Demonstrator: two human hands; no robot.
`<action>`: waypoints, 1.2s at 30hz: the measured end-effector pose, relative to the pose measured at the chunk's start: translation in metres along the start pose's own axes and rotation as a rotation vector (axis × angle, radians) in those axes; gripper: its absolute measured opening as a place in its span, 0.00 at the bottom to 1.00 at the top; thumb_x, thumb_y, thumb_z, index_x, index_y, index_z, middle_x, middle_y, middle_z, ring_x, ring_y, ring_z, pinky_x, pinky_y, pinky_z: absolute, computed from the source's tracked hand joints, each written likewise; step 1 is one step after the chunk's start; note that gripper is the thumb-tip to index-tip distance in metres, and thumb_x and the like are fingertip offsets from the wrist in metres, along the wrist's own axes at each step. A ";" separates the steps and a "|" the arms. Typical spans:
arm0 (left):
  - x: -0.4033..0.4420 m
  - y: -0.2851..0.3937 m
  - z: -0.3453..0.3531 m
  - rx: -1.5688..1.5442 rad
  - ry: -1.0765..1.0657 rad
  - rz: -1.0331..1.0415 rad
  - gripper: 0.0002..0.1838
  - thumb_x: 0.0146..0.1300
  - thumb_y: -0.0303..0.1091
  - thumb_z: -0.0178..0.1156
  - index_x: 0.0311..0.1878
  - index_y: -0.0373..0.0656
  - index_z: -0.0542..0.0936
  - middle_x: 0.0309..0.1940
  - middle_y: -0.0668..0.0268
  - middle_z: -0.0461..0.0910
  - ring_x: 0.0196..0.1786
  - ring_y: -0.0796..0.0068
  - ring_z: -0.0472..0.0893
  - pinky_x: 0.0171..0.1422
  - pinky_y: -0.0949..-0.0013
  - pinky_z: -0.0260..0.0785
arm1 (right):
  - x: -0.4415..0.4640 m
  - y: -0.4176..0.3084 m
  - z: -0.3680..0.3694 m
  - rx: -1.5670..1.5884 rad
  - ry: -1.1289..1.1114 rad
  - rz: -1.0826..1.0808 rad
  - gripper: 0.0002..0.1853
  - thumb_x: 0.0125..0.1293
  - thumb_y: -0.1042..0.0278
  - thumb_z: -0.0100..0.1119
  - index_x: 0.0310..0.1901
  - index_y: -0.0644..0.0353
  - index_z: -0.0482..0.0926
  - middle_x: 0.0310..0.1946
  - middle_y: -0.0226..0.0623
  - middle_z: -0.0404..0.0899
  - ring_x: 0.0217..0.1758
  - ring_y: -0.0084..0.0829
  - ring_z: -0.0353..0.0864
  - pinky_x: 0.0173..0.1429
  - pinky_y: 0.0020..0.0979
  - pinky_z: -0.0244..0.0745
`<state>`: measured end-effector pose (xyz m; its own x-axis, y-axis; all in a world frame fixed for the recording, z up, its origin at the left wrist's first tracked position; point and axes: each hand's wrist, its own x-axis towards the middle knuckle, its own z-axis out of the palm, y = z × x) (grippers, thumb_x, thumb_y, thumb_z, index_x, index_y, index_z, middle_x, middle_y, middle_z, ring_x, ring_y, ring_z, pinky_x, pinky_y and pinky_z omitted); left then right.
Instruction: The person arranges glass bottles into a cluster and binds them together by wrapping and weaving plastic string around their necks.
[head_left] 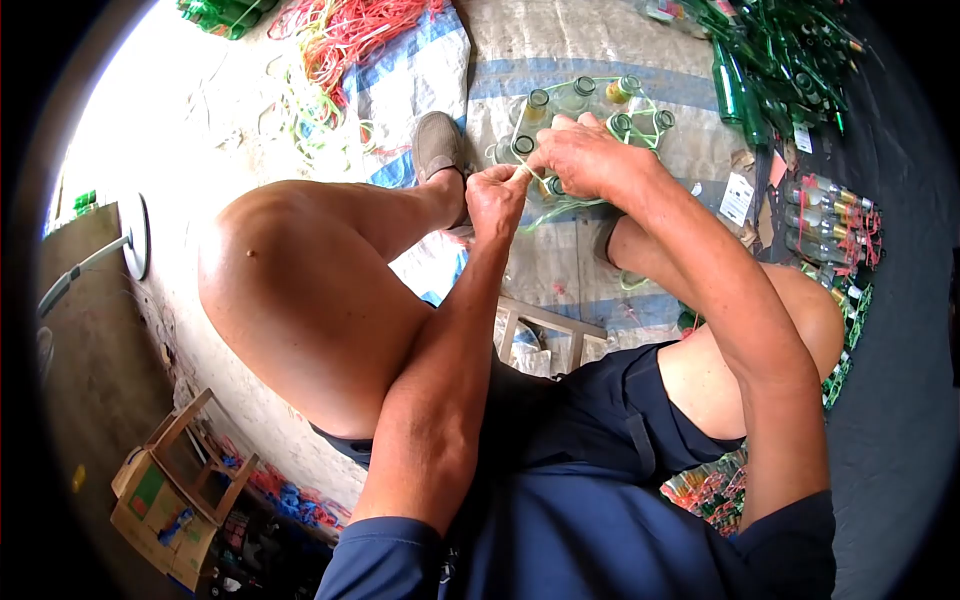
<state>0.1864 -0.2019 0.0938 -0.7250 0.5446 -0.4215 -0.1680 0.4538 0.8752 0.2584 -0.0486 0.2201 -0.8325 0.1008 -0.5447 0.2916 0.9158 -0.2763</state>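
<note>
Two bare hands work close together over a ring of upright glass bottles (575,95) standing on a blue-striped sheet (540,50), beyond the seated person's knees. The left hand (497,203), at the near-left edge of the group, pinches pale green string (562,208) between its fingertips. The right hand (590,158) curls over the near bottles, its fingertips close to the left's; whether it also grips the string cannot be told. The string loops around the outside of the group, with loose lengths trailing on the near side. A hard or uneven pull there could tip an outer bottle or drag the ring out of shape; a slack loop could ride up over the necks and slip off. The trailing lengths could snag on fingers, and a slip could knock glass against glass. The left shoe (437,145) sits just beside the group, the right leg (650,262) near its other side, so the feet hem in both flanks and a shifted foot could nudge a bottle. Beyond the ring, the sheet stretches away from the person, giving more room than the sides. Red strands (350,40) lie past the shoe to the left; green bottles (732,85) and a scrap of paper (737,198) bound the space to the right.
</note>
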 end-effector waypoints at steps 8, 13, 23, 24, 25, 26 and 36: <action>0.000 0.002 0.004 -0.059 -0.047 0.031 0.22 0.63 0.48 0.77 0.36 0.33 0.90 0.19 0.67 0.80 0.25 0.80 0.75 0.33 0.66 0.70 | 0.000 -0.007 0.005 -0.358 0.269 -0.080 0.09 0.56 0.72 0.71 0.37 0.43 0.91 0.45 0.27 0.80 0.62 0.36 0.77 0.64 0.45 0.70; -0.006 0.013 0.003 -0.070 -0.100 0.054 0.20 0.66 0.45 0.75 0.35 0.32 0.89 0.20 0.69 0.80 0.26 0.82 0.73 0.32 0.67 0.68 | -0.010 -0.004 0.000 -0.369 0.337 -0.103 0.07 0.53 0.69 0.72 0.33 0.43 0.91 0.46 0.31 0.80 0.61 0.36 0.77 0.63 0.43 0.71; -0.012 0.019 0.006 -0.203 -0.185 0.029 0.14 0.70 0.36 0.70 0.37 0.30 0.89 0.23 0.70 0.83 0.27 0.84 0.73 0.31 0.71 0.65 | -0.024 0.006 -0.005 -0.390 0.419 -0.088 0.06 0.51 0.67 0.73 0.32 0.53 0.90 0.47 0.34 0.79 0.58 0.37 0.76 0.59 0.40 0.72; -0.012 0.020 0.006 -0.210 -0.187 0.037 0.14 0.70 0.36 0.70 0.38 0.30 0.89 0.24 0.69 0.84 0.27 0.84 0.73 0.31 0.71 0.65 | -0.025 0.007 -0.007 -0.379 0.416 -0.082 0.06 0.51 0.67 0.73 0.33 0.53 0.91 0.47 0.34 0.79 0.58 0.37 0.76 0.60 0.40 0.72; -0.013 0.020 0.006 -0.217 -0.180 0.039 0.14 0.70 0.35 0.70 0.39 0.30 0.89 0.24 0.69 0.84 0.27 0.84 0.74 0.32 0.71 0.66 | -0.026 0.007 -0.008 -0.363 0.411 -0.063 0.07 0.52 0.66 0.73 0.34 0.53 0.90 0.47 0.34 0.79 0.58 0.38 0.77 0.60 0.41 0.73; -0.015 0.021 0.007 -0.224 -0.173 0.041 0.13 0.70 0.35 0.69 0.40 0.30 0.89 0.25 0.68 0.85 0.28 0.84 0.75 0.32 0.72 0.67 | -0.029 0.008 -0.011 -0.347 0.406 -0.043 0.07 0.53 0.66 0.73 0.34 0.53 0.90 0.47 0.34 0.79 0.58 0.38 0.77 0.60 0.42 0.73; -0.014 0.017 0.009 -0.260 -0.190 0.047 0.11 0.70 0.29 0.65 0.46 0.31 0.89 0.31 0.65 0.88 0.32 0.80 0.81 0.38 0.73 0.73 | -0.033 0.035 -0.018 -0.206 0.325 0.066 0.07 0.61 0.66 0.70 0.36 0.59 0.86 0.45 0.41 0.76 0.53 0.45 0.81 0.56 0.47 0.77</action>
<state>0.1998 -0.1958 0.1126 -0.6022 0.6939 -0.3949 -0.3204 0.2430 0.9156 0.2876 -0.0124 0.2429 -0.9307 0.2496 -0.2673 0.2762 0.9588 -0.0662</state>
